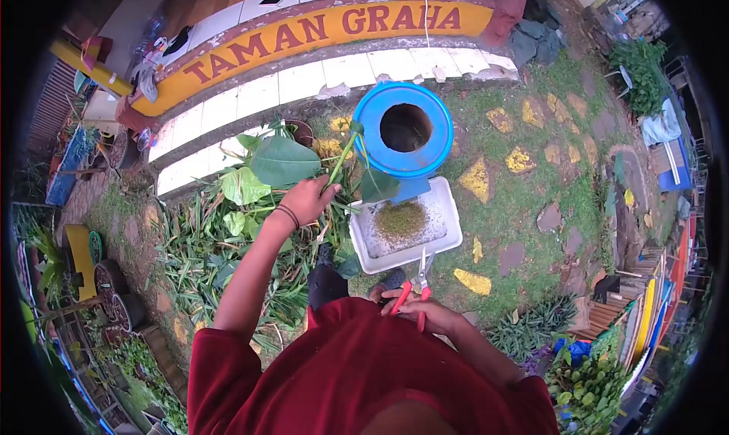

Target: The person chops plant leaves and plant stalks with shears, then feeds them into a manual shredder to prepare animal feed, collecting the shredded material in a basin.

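My left hand [310, 203] is closed around a thick green stalk [343, 162] with large leaves [285, 161], held up beside the blue drum. Low in front of my body, my right hand [437, 313] grips red-handled garden shears [423, 272], blades pointing away from me and slightly parted. The blue drum [367, 124] has a round dark opening in its top. Below its front, a white tray [454, 234] holds chopped green bits [401, 220]. A heap of cut leafy plants [205, 237] lies on the ground under and left of my left arm.
Behind the drum are white-tiled steps [281, 89] and a yellow wall with red lettering [326, 33]. Grass with yellow-painted stones [474, 179] spreads to the right. Potted plants [121, 306] stand at the left, and low bushes [531, 329] grow at the lower right.
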Available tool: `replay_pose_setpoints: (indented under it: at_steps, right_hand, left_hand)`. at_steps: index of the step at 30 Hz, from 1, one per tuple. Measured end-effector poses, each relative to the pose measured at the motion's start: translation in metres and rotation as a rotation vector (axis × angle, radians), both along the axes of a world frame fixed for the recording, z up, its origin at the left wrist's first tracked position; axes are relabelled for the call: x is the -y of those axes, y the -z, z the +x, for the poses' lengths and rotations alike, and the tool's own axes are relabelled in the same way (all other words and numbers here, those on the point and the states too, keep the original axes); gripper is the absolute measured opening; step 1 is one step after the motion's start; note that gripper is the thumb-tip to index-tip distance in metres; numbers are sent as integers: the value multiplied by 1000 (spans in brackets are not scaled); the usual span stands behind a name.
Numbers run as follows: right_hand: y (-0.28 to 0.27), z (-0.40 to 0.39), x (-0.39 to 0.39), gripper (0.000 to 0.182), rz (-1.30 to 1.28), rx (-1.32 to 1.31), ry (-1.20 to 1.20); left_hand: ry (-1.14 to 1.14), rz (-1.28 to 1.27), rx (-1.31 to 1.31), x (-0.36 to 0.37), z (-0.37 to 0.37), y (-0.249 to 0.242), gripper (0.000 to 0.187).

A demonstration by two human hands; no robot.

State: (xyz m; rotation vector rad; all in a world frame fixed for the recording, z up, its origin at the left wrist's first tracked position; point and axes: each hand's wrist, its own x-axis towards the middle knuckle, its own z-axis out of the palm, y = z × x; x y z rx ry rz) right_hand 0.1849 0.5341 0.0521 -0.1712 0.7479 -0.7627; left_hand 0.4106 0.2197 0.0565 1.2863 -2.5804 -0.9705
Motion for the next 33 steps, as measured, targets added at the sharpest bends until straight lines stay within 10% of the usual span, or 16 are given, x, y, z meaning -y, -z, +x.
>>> replay_pose_setpoints:
  at_steps: [11, 18, 27, 33]
  right_hand:
    - [-23, -29, 94, 33, -315, -898, -161]
    - [-45, -19, 187, 24, -345, -1295, 274]
    - [-34, -2, 253, 25, -310, -1405, 609]
    - [15, 13, 212, 24, -204, -1400, 592]
  left_hand:
    - [200, -37, -12, 69, -70, -80, 42]
    - [342, 35, -208, 133, -104, -155, 42]
    - [465, -56, -599, 193, -175, -125, 39]
    - [395, 3, -544, 197, -196, -10, 36]
